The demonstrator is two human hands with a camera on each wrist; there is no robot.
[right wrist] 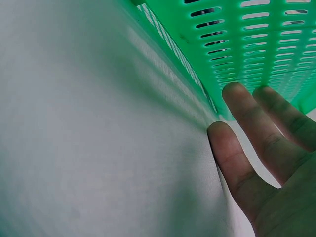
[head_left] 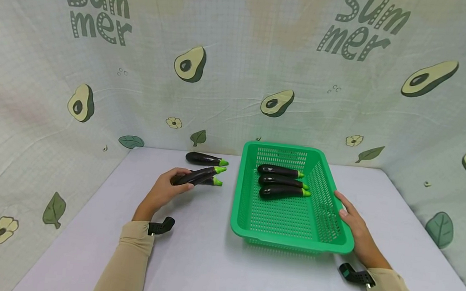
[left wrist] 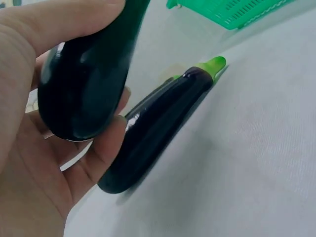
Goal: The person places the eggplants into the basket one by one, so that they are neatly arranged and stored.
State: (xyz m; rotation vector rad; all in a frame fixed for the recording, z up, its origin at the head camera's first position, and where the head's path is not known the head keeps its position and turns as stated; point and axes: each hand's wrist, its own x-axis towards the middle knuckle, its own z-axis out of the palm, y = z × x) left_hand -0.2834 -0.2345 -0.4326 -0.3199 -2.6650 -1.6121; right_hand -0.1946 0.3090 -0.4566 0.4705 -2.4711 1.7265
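Observation:
My left hand [head_left: 164, 190] holds a dark purple eggplant [head_left: 200, 176] with a bright green stem, thumb on one side and fingers on the other. Below it a second eggplant [left wrist: 160, 131] lies on the table, partly hidden in the head view by the held one. Farther back lies another eggplant [head_left: 203, 159]. At the right, a green plastic basket [head_left: 291, 242] contains three eggplants [head_left: 281, 192] side by side, stems to the right. My right hand [head_left: 355, 230] holds the basket's right rim, with thumb and a fingertip over the edge and other fingers [right wrist: 261, 133] under it.
A white cloth covers the table [head_left: 188, 263]. Behind and beside it hangs a pale curtain [head_left: 227, 32] printed with avocados, leaves and lettering. The basket's slotted wall stands between the right hand and the eggplants inside.

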